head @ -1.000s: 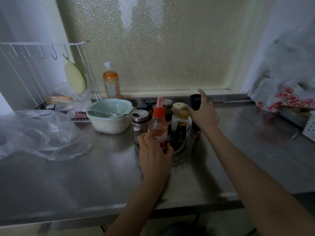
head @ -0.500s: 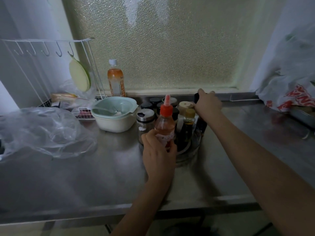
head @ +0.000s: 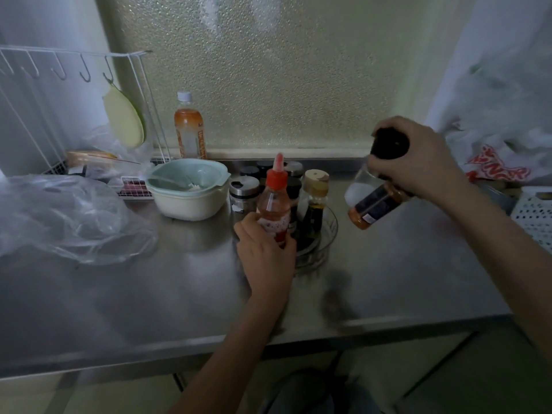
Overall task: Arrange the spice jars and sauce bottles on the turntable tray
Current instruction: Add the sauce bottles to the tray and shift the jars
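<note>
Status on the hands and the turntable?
Left hand gripping red-capped sauce bottle at turntable tray. Right hand holding black-capped spice jar tilted, clear of tray. Nothing in the way.

Your steel counter (head: pixel 388 279) carries a clear turntable (head: pixel 327 234) of bottles near its middle, a bowl (head: pixel 191 201) just left of it, a crumpled plastic bag (head: pixel 65 216) at the left edge, and a drink bottle (head: pixel 189 130) along the back edge.

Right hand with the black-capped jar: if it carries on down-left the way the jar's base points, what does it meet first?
Probably the tan-capped dark sauce bottle on the turntable tray. The right hand holds the jar tilted in the air; depth is uncertain.
</note>
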Demonstrator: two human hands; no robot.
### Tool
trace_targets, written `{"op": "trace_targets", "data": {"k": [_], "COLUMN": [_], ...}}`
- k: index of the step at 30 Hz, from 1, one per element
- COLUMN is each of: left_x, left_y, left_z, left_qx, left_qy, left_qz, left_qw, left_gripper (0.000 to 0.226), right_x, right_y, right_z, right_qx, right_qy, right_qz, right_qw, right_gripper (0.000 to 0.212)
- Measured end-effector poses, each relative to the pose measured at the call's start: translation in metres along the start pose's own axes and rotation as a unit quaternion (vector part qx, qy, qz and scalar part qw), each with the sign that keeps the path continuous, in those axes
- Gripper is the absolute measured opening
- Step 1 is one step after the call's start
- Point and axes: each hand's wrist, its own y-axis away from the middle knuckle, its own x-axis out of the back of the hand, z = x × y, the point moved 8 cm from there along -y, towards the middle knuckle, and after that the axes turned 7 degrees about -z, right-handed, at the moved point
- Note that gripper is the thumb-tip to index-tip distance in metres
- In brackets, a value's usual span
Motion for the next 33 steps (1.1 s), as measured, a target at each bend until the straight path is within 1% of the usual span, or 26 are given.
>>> {"op": "trace_targets", "data": {"k": [3, 6, 9, 10, 12, 13, 15, 17, 20, 22, 25, 29, 33], "left_x": [0.001, 0.004, 0.011, 0.015, 0.024, 0.024, 0.016, 0.000, -0.017, -0.018, -0.018, -0.010, -0.002], "left_y": [0.001, 0.003, 0.004, 0.006, 0.010, 0.012, 0.016, 0.016, 0.013, 0.012, 0.012, 0.009, 0.009], "left_z": [-0.001, -0.001, 0.000, 0.002, 0.013, 0.021, 0.034, 0.038, 0.028, 0.023, 0.024, 0.018, 0.011], "left_qx": [-0.002, -0.017, -0.015, -0.021, -0.065, -0.097, -0.152, -0.167, -0.143, -0.130, -0.134, -0.080, -0.040], "left_qy": [0.007, 0.021, 0.057, 0.068, 0.080, 0.078, 0.047, 0.000, -0.072, -0.112, -0.153, -0.128, -0.078], "left_qz": [-0.003, -0.004, 0.013, 0.025, 0.040, 0.031, -0.009, -0.061, -0.105, -0.099, -0.072, -0.045, -0.026], "left_qw": [1.000, 1.000, 0.998, 0.997, 0.994, 0.992, 0.987, 0.984, 0.981, 0.980, 0.976, 0.987, 0.996], "left_gripper": [0.057, 0.054, 0.046, 0.042, 0.034, 0.033, 0.039, 0.047, 0.047, 0.043, 0.044, 0.036, 0.042], "right_x": [-0.004, -0.031, -0.064, -0.072, -0.083, -0.088, -0.099, -0.108, -0.112, -0.112, -0.112, -0.104, -0.107], "right_y": [0.007, 0.007, 0.007, 0.008, 0.008, 0.009, 0.010, 0.012, 0.015, 0.014, 0.012, 0.010, 0.019], "right_z": [-0.039, -0.066, -0.072, -0.071, -0.066, -0.064, -0.060, -0.058, -0.057, -0.052, -0.041, -0.036, -0.037], "right_qx": [0.043, 0.071, 0.056, 0.048, 0.023, 0.007, -0.027, -0.053, -0.066, -0.073, -0.084, -0.060, -0.019], "right_qy": [-0.036, -0.037, -0.036, -0.032, -0.014, -0.001, 0.028, 0.051, 0.059, 0.048, 0.001, -0.001, -0.014], "right_qz": [-0.029, -0.077, -0.107, -0.103, -0.082, -0.075, -0.070, -0.075, -0.072, -0.079, -0.100, -0.095, -0.098], "right_qw": [0.998, 0.994, 0.992, 0.993, 0.996, 0.997, 0.997, 0.994, 0.993, 0.993, 0.991, 0.994, 0.995], "right_gripper": [0.041, 0.040, 0.038, 0.038, 0.038, 0.038, 0.039, 0.040, 0.037, 0.039, 0.043, 0.049, 0.046]}}
